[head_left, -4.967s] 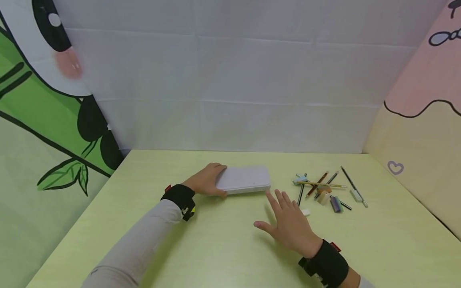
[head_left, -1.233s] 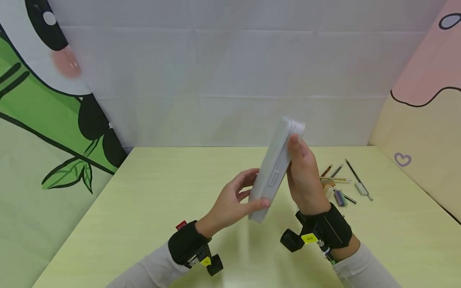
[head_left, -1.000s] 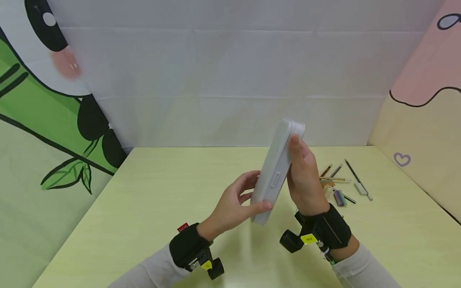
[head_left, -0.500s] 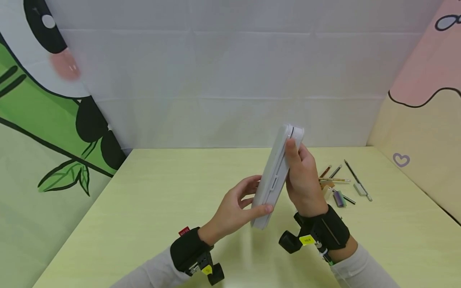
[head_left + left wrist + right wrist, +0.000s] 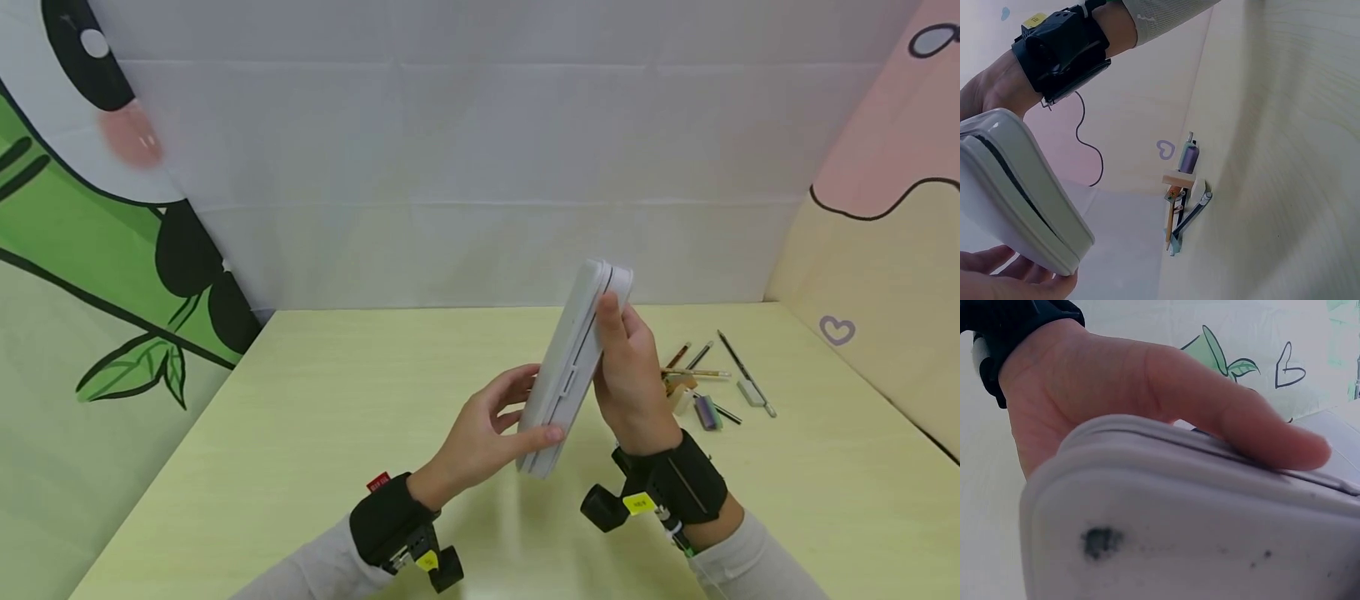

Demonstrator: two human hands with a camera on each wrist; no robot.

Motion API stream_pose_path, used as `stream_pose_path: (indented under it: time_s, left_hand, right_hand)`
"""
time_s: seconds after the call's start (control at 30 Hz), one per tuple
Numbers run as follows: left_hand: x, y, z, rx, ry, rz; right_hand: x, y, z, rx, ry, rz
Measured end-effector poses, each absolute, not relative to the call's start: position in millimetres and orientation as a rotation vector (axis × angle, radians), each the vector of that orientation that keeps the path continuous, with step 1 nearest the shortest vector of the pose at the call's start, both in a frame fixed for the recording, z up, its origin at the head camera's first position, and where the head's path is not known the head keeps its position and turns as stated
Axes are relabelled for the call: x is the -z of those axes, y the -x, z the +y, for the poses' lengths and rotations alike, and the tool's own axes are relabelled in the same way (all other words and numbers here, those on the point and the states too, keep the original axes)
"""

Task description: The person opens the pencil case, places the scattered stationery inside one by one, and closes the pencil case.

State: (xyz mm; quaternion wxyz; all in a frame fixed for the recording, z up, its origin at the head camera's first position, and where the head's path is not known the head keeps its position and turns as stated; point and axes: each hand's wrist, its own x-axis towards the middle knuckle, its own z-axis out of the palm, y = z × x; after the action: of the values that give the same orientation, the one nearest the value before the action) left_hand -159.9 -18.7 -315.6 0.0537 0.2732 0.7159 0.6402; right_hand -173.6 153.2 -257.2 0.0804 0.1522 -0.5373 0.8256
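White case [image 5: 573, 367], tilted; rounded corners, dark seam [image 5: 1013, 180], small clasp [image 5: 569, 381], blackish smudge [image 5: 1102, 542]; fingers of left hand [image 5: 480, 433] and right hand [image 5: 633, 385] gripping it

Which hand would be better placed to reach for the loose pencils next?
Probably the right hand: the pencils lie nearer it, while the left hand is across the white case. Both hold the case, though.

The white case [image 5: 567, 371] hides the tips of your left fingers [image 5: 516, 377] from the head view; right of the case, your right hand [image 5: 630, 387] covers part of the pencil pile [image 5: 699, 374]. The right-wrist view crops the case.
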Motion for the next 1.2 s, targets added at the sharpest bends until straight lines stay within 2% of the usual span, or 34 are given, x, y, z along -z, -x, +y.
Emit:
stream_pose_path:
  time_s: [0.73, 1.2]
  left_hand:
    - [316, 157, -26, -2.016, -0.792, 1.976]
    - [308, 160, -37, -1.969, -0.788, 1.975]
  right_hand:
    - [264, 174, 158, -2.494, -0.399, -1.608]
    - [267, 175, 166, -2.532, -0.484, -1.551]
